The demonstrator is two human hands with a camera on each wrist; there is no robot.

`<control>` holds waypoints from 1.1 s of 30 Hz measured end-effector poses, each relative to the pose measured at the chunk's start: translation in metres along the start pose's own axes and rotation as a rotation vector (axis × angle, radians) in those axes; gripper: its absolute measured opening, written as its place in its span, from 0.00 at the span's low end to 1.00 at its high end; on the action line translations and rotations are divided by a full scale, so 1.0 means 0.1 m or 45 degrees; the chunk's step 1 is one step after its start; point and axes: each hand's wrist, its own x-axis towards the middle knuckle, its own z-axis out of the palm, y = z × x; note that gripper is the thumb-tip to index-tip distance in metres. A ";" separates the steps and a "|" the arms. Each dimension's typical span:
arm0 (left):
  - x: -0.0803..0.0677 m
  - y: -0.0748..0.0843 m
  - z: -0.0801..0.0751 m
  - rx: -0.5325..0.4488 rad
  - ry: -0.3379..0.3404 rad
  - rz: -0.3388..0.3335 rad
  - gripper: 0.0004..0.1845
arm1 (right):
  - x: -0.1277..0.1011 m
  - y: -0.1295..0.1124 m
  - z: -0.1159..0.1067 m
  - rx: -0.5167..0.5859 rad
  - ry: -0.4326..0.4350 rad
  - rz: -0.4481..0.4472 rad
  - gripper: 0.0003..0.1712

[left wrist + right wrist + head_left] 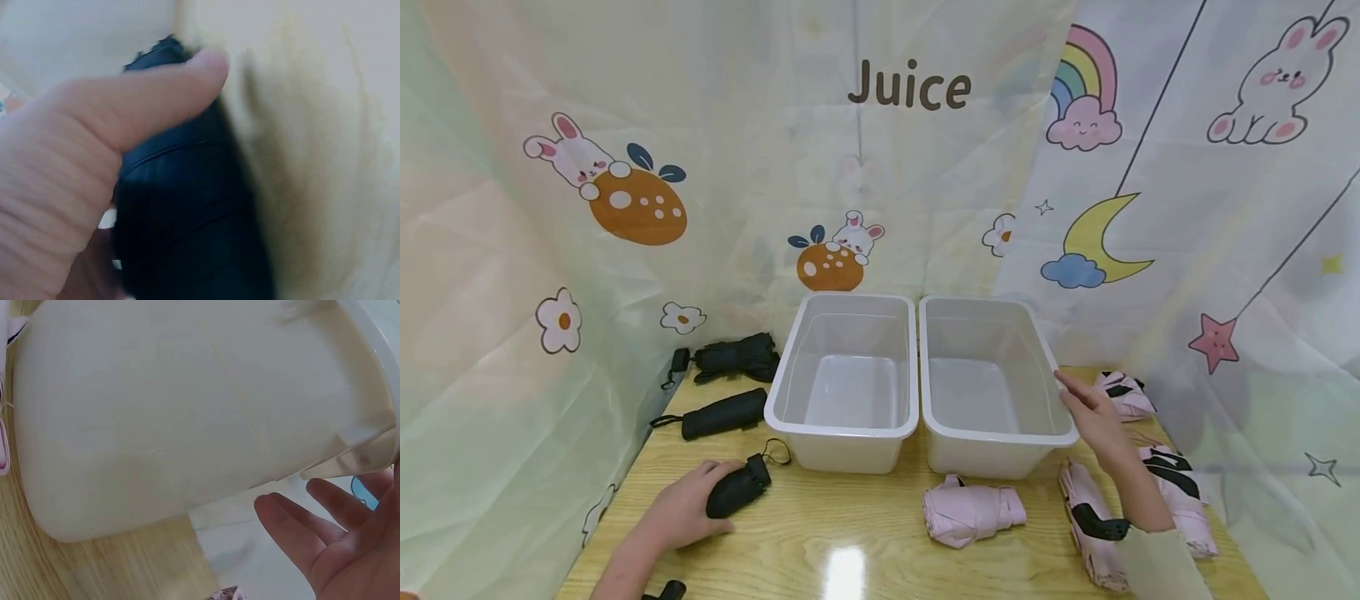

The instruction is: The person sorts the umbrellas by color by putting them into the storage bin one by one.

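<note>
Bare tabletop in front, two bins blocking centre

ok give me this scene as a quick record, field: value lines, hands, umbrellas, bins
left hand: left hand grips a folded black umbrella lying on the wooden table
right hand: right hand open, fingers straight, beside the right bin, holding nothing
bins: left bin and right bin side by side, both empty
other black umbrellas: two left of the left bin
pink umbrellas: one in front of the right bin, more at the right of the table
backdrop: cartoon curtain reading Juice
</note>
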 end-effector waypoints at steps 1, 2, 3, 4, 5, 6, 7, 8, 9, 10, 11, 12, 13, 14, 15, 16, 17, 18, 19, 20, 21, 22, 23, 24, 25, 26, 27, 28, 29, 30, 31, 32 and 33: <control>0.01 0.00 0.02 0.012 0.015 0.009 0.45 | 0.00 0.00 0.00 0.028 -0.006 0.022 0.32; 0.02 0.00 0.03 0.019 0.027 0.016 0.44 | 0.00 0.01 0.01 0.056 -0.014 0.032 0.32; 0.02 -0.01 0.05 0.020 0.041 0.022 0.42 | 0.00 0.01 0.01 0.079 -0.020 0.042 0.33; 0.02 -0.01 0.06 0.019 0.053 0.028 0.41 | 0.00 0.02 0.01 0.100 -0.026 0.050 0.33; 0.01 -0.02 0.06 0.012 0.063 0.033 0.40 | 0.00 0.02 0.02 0.116 -0.030 0.057 0.33; 0.01 -0.04 0.07 0.003 0.073 0.042 0.40 | 0.00 0.03 0.03 0.127 -0.029 0.061 0.33; 0.01 -0.05 0.08 -0.008 0.082 0.053 0.40 | 0.00 0.03 0.03 0.133 -0.030 0.067 0.33; 0.00 -0.05 0.08 -0.029 0.086 0.062 0.39 | 0.00 0.03 0.03 0.137 -0.030 0.071 0.33; 0.00 -0.06 0.07 -0.049 0.089 0.064 0.39 | 0.00 0.03 0.04 0.137 -0.031 0.077 0.33; 0.00 -0.06 0.06 -0.064 0.092 0.068 0.39 | 0.00 0.03 0.04 0.134 -0.028 0.081 0.33; 0.00 -0.06 0.05 -0.078 0.093 0.066 0.39 | 0.00 0.03 0.04 0.132 -0.029 0.084 0.33; 0.00 -0.06 0.02 -0.092 0.092 0.066 0.39 | 0.00 0.02 0.04 0.130 -0.030 0.087 0.33; 0.00 -0.06 0.00 -0.101 0.094 0.063 0.38 | 0.00 0.02 0.04 0.129 -0.031 0.088 0.33; 0.00 -0.05 -0.04 -0.112 0.093 0.063 0.38 | 0.00 0.01 0.04 0.129 -0.030 0.088 0.33; 0.00 -0.04 -0.08 -0.113 0.093 0.061 0.38 | 0.00 0.00 0.03 0.131 -0.028 0.085 0.32; 0.01 -0.03 -0.12 -0.111 0.093 0.066 0.38 | 0.00 -0.01 0.03 0.131 -0.025 0.084 0.32; 0.02 -0.02 -0.17 -0.106 0.092 0.066 0.38 | 0.00 -0.01 0.02 0.136 -0.023 0.083 0.32; 0.03 -0.01 -0.23 -0.107 0.090 0.072 0.37 | 0.00 -0.01 0.02 0.138 -0.017 0.083 0.32; 0.04 0.01 -0.30 -0.099 0.089 0.078 0.37 | 0.00 -0.02 0.01 0.139 -0.011 0.082 0.32; 0.05 0.03 -0.36 -0.096 0.082 0.087 0.37 | 0.01 -0.02 0.01 0.141 -0.007 0.082 0.32; 0.06 0.05 -0.43 -0.087 0.078 0.093 0.37 | 0.02 -0.01 0.01 0.137 -0.003 0.084 0.32; 0.08 0.06 -0.50 -0.078 0.071 0.103 0.38 | 0.02 -0.01 0.00 0.132 0.002 0.092 0.32; 0.09 0.08 -0.57 -0.067 0.065 0.109 0.38 | 0.02 0.00 0.00 0.127 0.007 0.098 0.32; 0.10 0.10 -0.64 -0.065 0.061 0.122 0.38 | 0.02 0.00 0.00 0.119 0.009 0.104 0.32; 0.10 0.11 -0.71 -0.058 0.059 0.141 0.38 | 0.02 0.00 0.00 0.112 0.011 0.108 0.32; 0.10 0.13 -0.77 -0.055 0.064 0.151 0.38 | 0.02 0.01 0.00 0.112 0.011 0.114 0.32; 0.10 0.14 -0.84 -0.044 0.078 0.160 0.38 | 0.02 0.01 0.00 0.107 0.012 0.118 0.33; 0.09 0.16 -0.90 -0.040 0.086 0.164 0.38 | 0.01 0.01 0.00 0.109 0.013 0.120 0.33; 0.09 0.18 -0.96 -0.046 0.094 0.172 0.38 | 0.01 0.01 0.00 0.110 0.010 0.118 0.33; 0.08 0.20 -1.03 -0.053 0.106 0.177 0.38 | 0.00 0.00 0.01 0.114 0.007 0.115 0.33; 0.07 0.23 -1.10 -0.060 0.120 0.178 0.38 | 0.00 0.00 0.01 0.115 0.004 0.110 0.33; 0.07 0.26 -1.17 -0.069 0.133 0.168 0.38 | 0.00 0.00 0.01 0.119 0.002 0.107 0.33; 0.07 0.29 -1.25 -0.079 0.139 0.167 0.38 | 0.01 -0.01 0.02 0.117 0.000 0.103 0.33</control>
